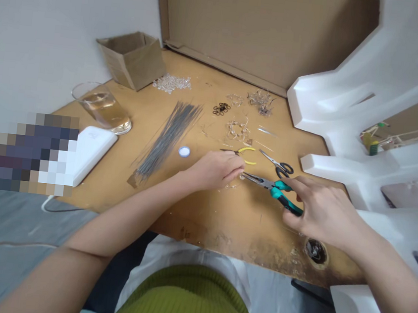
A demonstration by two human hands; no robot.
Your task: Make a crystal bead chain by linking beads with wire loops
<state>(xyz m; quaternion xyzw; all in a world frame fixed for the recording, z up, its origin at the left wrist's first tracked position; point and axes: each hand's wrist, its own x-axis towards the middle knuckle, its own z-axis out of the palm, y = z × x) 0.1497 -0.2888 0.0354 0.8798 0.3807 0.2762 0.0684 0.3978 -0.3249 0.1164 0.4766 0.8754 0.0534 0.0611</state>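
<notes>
My right hand (323, 208) is wrapped around the teal and black handles of long-nose pliers (266, 182). Their jaws point left and reach the fingertips of my left hand (218, 170). That hand is closed in a pinch. Something small and clear shows by the plier tips, but what the fingers hold is too small to make out. Just behind the left hand lie yellow-handled pliers (247, 151), partly hidden by it. Black-handled scissors (279, 165) rest open beyond the teal pliers. Farther back is a ring of wire with clear beads (237, 129).
A bundle of grey wires (170, 135) lies left of centre, near a small blue-and-white disc (184, 151). Behind stand a cardboard box (133, 61), clear beads (172, 83), black rings (221, 109) and tangled wire pieces (261, 102). A glass of liquid (104, 108) stands left; white foam (320, 163) borders the right.
</notes>
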